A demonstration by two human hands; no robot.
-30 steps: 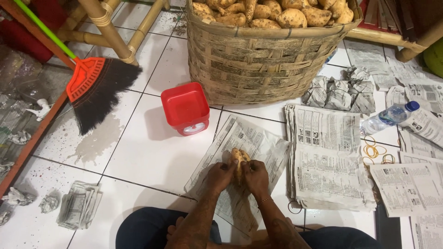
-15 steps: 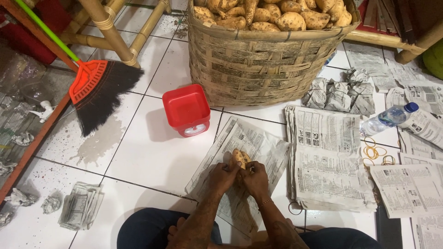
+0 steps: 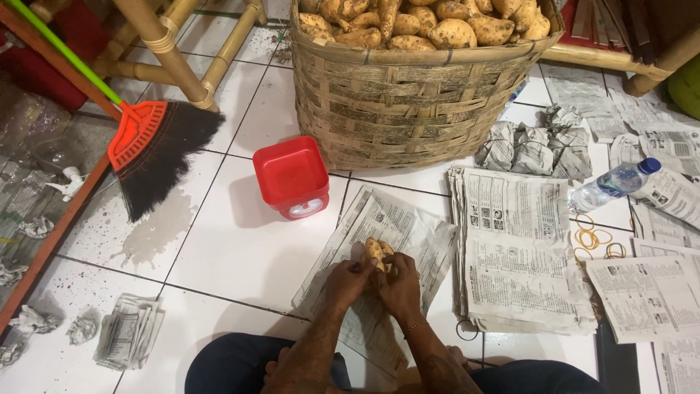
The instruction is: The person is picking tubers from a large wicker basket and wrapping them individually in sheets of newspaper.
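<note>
My left hand (image 3: 348, 278) and my right hand (image 3: 400, 285) meet over a sheet of newspaper (image 3: 379, 252) spread on the white tiled floor. Together they grip a small pile of tan tubers (image 3: 378, 252), of which only the top shows between the fingers. A big woven basket (image 3: 408, 109) heaped with the same tubers stands further away, straight ahead.
A red scale (image 3: 292, 177) sits left of the sheet. A stack of newspapers (image 3: 518, 248) lies on the right, with wrapped paper bundles (image 3: 536, 146), rubber bands (image 3: 594, 237) and a plastic bottle (image 3: 612, 182) beyond. A broom (image 3: 149, 146) lies at left beside bamboo furniture legs (image 3: 160, 44).
Both hands stay closed around the tubers over the sheet, with only slight shifts of the fingers. The view has tilted slightly.
</note>
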